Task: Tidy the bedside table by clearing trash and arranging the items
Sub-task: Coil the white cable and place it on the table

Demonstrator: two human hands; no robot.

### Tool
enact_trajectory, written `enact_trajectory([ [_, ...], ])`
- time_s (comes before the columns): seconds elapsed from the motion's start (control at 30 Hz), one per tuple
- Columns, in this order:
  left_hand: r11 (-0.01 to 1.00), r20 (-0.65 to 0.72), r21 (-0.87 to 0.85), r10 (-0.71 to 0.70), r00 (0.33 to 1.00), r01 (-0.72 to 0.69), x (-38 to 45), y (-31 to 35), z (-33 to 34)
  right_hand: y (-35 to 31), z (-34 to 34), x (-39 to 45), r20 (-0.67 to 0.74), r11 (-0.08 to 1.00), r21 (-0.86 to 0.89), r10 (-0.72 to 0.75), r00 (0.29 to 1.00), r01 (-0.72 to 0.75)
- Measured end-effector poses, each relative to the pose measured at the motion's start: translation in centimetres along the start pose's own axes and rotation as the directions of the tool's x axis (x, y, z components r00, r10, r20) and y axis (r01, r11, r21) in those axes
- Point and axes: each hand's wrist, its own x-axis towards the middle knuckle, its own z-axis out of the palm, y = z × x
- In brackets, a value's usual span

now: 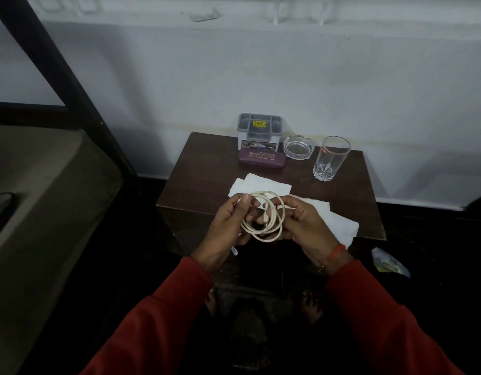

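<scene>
Here we coil the white cable (262, 221) above the near edge of the surface (207, 169), the left hand (228, 226) pinching the loops and the right hand (301, 223) closed on the free end. We should keep the loops even and loose. The cord looks thin and limp; flat white tissues (261, 185) lie beneath, a ribbed glass (330, 158) behind.

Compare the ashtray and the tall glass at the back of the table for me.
The ashtray is low and wide; the tall glass is narrow and upright. The ashtray sits nearer the wall, beside the organizer; the tall glass stands nearer the right edge. Both are clear glass and look empty.
</scene>
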Motion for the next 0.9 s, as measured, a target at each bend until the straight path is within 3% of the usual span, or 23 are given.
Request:
enact_trajectory([
  [0.13, 0.976, -0.056, 0.198, 0.100, 0.993, -0.088, 0.2, -0.7, -0.1, 0.1, 0.9, -0.1, -0.033, 0.991, 0.104, 0.087, 0.996, -0.083],
  [0.27, 0.847, -0.121, 0.493, 0.294, 0.948, -0.200, 0.1, -1.2, -0.6, -1.1, 0.3, -0.3, 0.008, 0.961, 0.220, 0.171, 0.985, -0.169],
  [0.5, 0.676, -0.106, 0.665, 0.507, 0.855, -0.318, -0.1, -0.8, -0.7, -1.1, 0.5, -0.8, 0.080, 0.984, 0.040, 0.170, 0.982, -0.173],
  [0.63, 0.658, -0.067, 0.666, 0.521, 0.851, -0.351, -0.3, -0.7, -0.7, -0.1, 0.8, -0.3, -0.015, 0.960, -0.278, 0.024, 1.000, -0.028],
  [0.73, 0.689, -0.074, 0.628, 0.514, 0.855, -0.361, -0.3, -0.5, -0.8, 0.4, 0.2, 0.1, 0.033, 0.770, -0.617, -0.182, 0.983, 0.163],
  [0.83, 0.718, -0.091, 0.600, 0.499, 0.862, -0.353, -0.3, -0.3, -0.8, 0.3, -0.2, 0.2, 0.092, 0.649, -0.705, -0.316, 0.944, 0.286],
  [0.9, 0.761, -0.145, 0.573, 0.460, 0.876, -0.305, -0.2, -0.1, -0.8, 0.0, -0.2, -0.1, 0.100, 0.650, -0.678, -0.380, 0.920, 0.342],
])
